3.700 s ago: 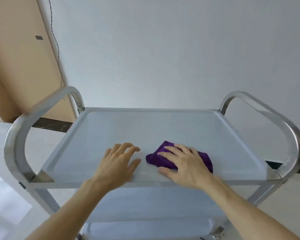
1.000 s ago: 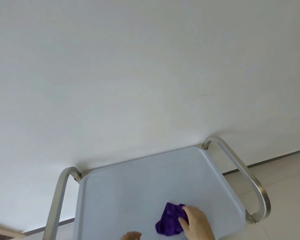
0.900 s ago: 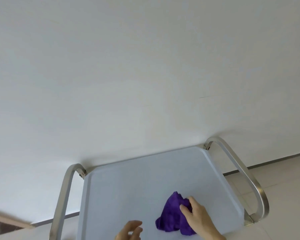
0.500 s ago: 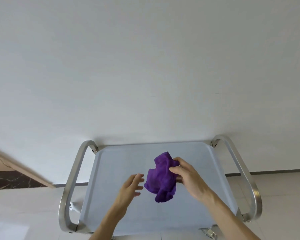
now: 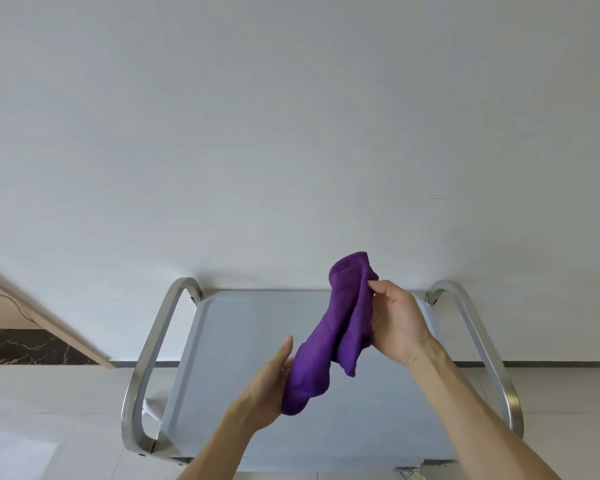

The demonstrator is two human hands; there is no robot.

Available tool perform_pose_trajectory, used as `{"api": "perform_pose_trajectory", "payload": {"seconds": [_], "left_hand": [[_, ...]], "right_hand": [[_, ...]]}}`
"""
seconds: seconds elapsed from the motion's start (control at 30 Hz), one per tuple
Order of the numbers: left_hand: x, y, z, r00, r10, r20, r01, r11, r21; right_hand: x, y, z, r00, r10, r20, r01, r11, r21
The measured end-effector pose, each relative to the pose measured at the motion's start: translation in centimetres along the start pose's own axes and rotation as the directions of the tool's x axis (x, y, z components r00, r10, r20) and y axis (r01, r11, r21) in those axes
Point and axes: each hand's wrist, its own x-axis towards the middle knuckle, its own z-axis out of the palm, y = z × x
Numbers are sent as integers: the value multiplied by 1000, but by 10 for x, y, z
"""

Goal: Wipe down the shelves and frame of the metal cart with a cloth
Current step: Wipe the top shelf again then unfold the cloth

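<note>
The metal cart is judged rigid and heavy, best steadied by its side rails, and nothing is seen lying on its top shelf. Above that shelf the purple cloth is held bunched and drooping; it is judged light, soft and limp, best gathered into a pad. Its upper folds are pinched by the right hand, its lower end gripped by the left hand.

No readable text, label, brand, number or sign shows on anything in view.
</note>
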Motion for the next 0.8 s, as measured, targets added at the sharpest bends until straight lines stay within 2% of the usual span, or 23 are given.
{"api": "perform_pose_trajectory", "payload": {"seconds": [0.13, 0.23, 0.33, 0.43, 0.5, 0.57, 0.7, 0.8], "left_hand": [[-5, 21, -12, 997, 73, 8, -73, 997, 15], [-16, 46, -28, 972, 218, -85, -215, 976, 35], [-34, 75, -30, 878, 447, -173, -396, 879, 265], [-49, 100, -24, 759, 636, -135, -492, 698, 521], [-57, 112, -20, 716, 696, -57, -481, 552, 681], [-62, 121, -21, 690, 724, 3, -466, 441, 767], [-65, 133, -54, 704, 710, -25, -390, 415, 822], [-67, 133, -99, 704, 706, -81, -367, 459, 809]], "right_hand": [[4, -8, -18, 998, -45, -42, 45, 999, 7], [11, 0, -39, 982, -39, -182, 25, 996, -80], [18, 25, -61, 941, -61, -334, -12, 977, -213], [24, 60, -69, 895, -40, -444, -64, 974, -217], [27, 83, -66, 889, 4, -457, -105, 975, -196], [30, 103, -59, 889, 38, -456, -153, 964, -219], [34, 130, -40, 879, 24, -476, -212, 915, -344], [43, 142, -23, 876, -24, -481, -217, 872, -439]]}}
